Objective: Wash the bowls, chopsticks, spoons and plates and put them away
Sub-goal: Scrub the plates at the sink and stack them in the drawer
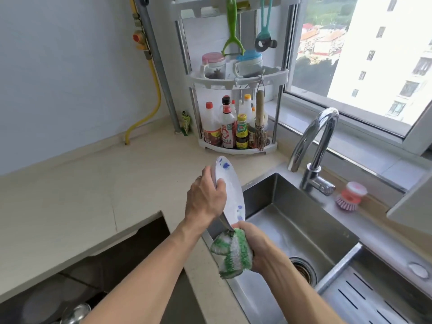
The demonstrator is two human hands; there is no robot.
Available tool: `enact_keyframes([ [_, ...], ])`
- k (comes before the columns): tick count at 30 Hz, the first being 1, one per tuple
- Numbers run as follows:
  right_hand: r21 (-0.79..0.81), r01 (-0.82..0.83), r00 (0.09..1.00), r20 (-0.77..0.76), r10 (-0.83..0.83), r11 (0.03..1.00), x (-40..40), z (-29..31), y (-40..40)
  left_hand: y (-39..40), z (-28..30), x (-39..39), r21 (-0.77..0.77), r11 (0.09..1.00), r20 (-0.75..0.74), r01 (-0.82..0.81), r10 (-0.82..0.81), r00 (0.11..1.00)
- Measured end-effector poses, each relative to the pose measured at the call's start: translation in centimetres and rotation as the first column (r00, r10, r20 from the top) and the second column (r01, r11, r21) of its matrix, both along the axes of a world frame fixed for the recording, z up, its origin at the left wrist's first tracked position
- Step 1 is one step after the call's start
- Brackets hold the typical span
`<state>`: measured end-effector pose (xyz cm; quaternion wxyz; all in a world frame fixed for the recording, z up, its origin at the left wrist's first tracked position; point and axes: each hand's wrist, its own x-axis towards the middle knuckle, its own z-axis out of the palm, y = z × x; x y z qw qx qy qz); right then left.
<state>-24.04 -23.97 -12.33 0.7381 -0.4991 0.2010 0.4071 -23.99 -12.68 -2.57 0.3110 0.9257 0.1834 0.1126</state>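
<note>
White plate (230, 190) with blue flowers I grip on edge in my left hand (205, 197) above the sink (304, 230), my right hand (254, 244) clutching a green cloth (231, 252) against its lower rim.

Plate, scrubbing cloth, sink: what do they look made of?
Plate: glazed ceramic or possibly melamine, going by the glossy white face with blue floral prints. Scrubbing cloth: fuzzy knitted synthetic yarn, green and white, matte and shaggy. Sink: brushed stainless steel, grey with soft reflections and sharp folded corners.

White plate (230, 190) w/ blue flower marks, held on edge, tilted, above sink's left rim.
</note>
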Motion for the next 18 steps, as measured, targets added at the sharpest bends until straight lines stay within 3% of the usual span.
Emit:
enact_keyframes([
  [6, -0.010, 0.034, 0.999, -0.001, -0.034, 0.999, -0.4, -0.1, 0.3, -1.2, -0.2, 0.0, -0.129, 0.989, 0.010, -0.065, 0.067, 0.998],
  [9, -0.173, 0.035, 0.994, 0.109, -0.016, 0.984, -0.6, 0.4, -0.3, -0.7, -0.7, -0.2, -0.179, 0.978, 0.052, -0.106, 0.117, 0.992],
  [11, -0.384, 0.100, 0.971, 0.238, -0.006, 0.918, -0.3, 1.3, -1.5, 0.3, -1.2, -0.1, -0.283, 0.947, 0.067, -0.148, 0.174, 0.983],
  [14, -0.593, 0.306, 0.871, 0.490, 0.032, 0.744, 0.4, 3.9, -3.3, 1.5, -1.8, -0.4, -0.360, 0.914, 0.029, -0.186, 0.210, 0.977],
  [16, -0.497, 0.447, 0.741, 0.671, 0.003, 0.744, 1.0, 5.4, -3.3, 1.8, -2.1, -0.9, -0.377, 0.908, -0.011, -0.184, 0.195, 0.981],
  [18, -0.357, 0.455, 0.646, 0.763, -0.027, 0.816, 2.0, 6.5, -2.3, 1.8, -2.3, -1.7, -0.420, 0.891, -0.045, -0.172, 0.169, 0.985],
])
